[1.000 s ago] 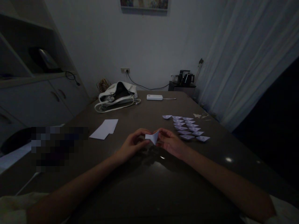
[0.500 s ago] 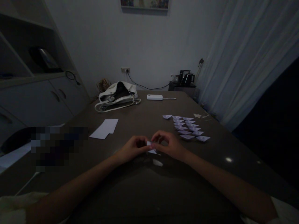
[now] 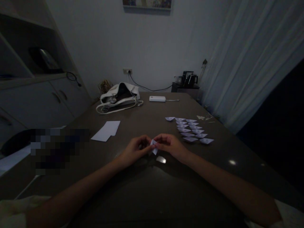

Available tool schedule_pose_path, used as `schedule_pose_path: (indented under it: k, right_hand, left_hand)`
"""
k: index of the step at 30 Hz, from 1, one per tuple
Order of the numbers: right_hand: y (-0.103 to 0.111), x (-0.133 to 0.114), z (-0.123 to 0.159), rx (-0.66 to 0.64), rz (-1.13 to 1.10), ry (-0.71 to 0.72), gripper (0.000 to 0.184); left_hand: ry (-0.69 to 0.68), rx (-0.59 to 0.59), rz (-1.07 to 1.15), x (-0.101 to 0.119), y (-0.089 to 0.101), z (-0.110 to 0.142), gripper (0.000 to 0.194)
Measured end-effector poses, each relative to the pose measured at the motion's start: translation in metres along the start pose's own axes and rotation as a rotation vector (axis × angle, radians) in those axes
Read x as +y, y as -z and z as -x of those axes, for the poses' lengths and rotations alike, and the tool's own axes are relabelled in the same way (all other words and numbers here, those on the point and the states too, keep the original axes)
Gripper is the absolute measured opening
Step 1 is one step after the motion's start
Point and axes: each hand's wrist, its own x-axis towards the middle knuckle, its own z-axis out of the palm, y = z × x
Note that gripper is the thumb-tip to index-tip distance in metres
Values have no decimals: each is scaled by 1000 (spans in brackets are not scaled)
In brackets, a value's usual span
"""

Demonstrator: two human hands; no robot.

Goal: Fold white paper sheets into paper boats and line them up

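Observation:
A small folded piece of white paper (image 3: 154, 150) is pinched between my two hands above the near middle of the table. My left hand (image 3: 139, 147) grips its left side with thumb and fingers. On its right side, my right hand (image 3: 171, 145) holds it the same way, with the fingertips of both hands almost meeting. The paper now looks like a small diamond with a point facing down. Several folded paper boats (image 3: 190, 139) stand in rows to the right of my right hand. Flat sheets of white paper (image 3: 106, 131) lie to the left, beyond my left hand.
Toward the back of the dark table (image 3: 147, 196) are a white handbag (image 3: 121, 96) and a white power bank (image 3: 157, 99) with a short cable. Paper scraps (image 3: 203, 117) lie near the right edge. A blurred patch covers things at the left.
The folded paper has turned from a flat, wide shape to an upright diamond. Both hands have shifted slightly, keeping their pinch. The boats and sheets have stayed put.

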Motion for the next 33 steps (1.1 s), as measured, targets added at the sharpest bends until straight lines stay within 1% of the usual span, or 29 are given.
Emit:
schedule_pose_path:
  k: [4,7,12,16,23,26,30,33]
  right_hand:
    - [-2,-1,0,54,-6,-11,30]
    - [-5,-2,1,81,15,0,32]
    - [-8,-4,2,108,156,72,32]
    - [-7,-4,2,118,241,119,25]
    - [-10,-2,4,140,334,167,13]
    - [-13,-1,6,174,368,182,10]
    - [-18,-1,8,230,411,190,12]
    - [-21,-2,9,241,412,193,13]
  left_hand:
    - [-22,46,-34,1,-2,0,25]
    - [-45,64,-69,3,-4,1,24]
    - [-97,76,-127,5,-7,3,20]
    - [-104,107,-169,5,-6,4,17]
    - [-109,112,-217,4,-9,4,12]
    - [-164,135,-279,6,-11,4,10]
    - [-275,170,-353,10,-14,6,3]
    - [-342,177,-413,12,-16,7,3]
